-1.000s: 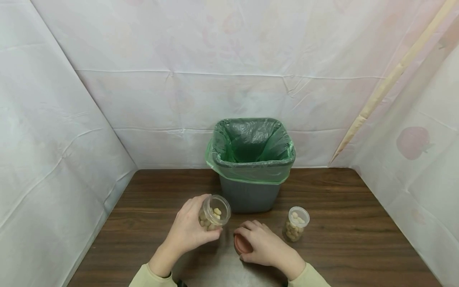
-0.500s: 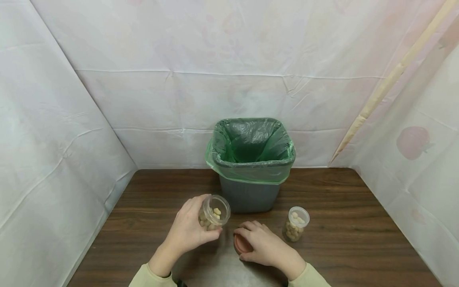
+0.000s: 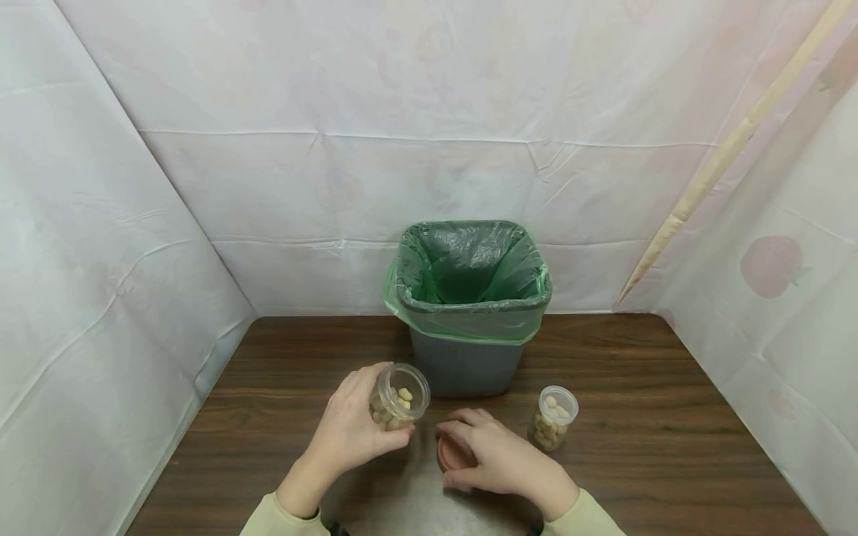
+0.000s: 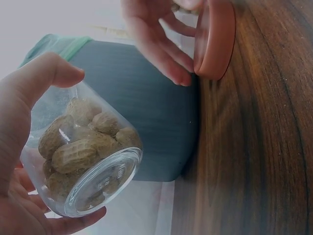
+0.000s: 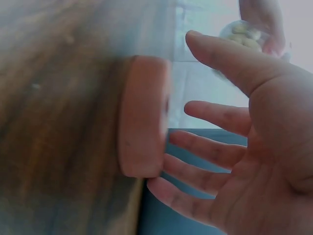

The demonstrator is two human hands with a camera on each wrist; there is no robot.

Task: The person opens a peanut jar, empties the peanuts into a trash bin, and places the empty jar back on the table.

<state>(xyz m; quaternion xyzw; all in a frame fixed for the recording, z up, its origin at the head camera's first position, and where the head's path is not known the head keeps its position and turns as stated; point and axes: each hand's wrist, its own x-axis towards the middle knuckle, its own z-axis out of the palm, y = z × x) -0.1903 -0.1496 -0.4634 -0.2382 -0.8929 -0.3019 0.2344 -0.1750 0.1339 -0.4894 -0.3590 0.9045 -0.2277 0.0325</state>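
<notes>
My left hand (image 3: 351, 428) grips a clear plastic jar (image 4: 90, 147) around its side, tilted with its uncovered mouth toward the head camera. Unshelled peanuts (image 4: 78, 154) fill part of that jar. To its right, a reddish-brown round lid (image 3: 453, 455) lies flat on the wooden table. Over the lid is my right hand (image 3: 499, 460); in the right wrist view its fingers (image 5: 205, 147) are spread beside the lid, with the thumb away from it. Whether a fingertip still touches the lid is hard to tell.
Behind the hands stands a grey bin (image 3: 465, 365) lined with a green bag (image 3: 472, 324). A second clear jar (image 3: 551, 426) of peanuts stands upright right of my right hand. White patterned sheeting (image 3: 335, 186) closes off the back and sides of the dark wooden table (image 3: 670, 432).
My right hand has loosened from the lid, its thumb shifting slightly toward the near side. The lid stays in place. My left hand and its jar have barely moved.
</notes>
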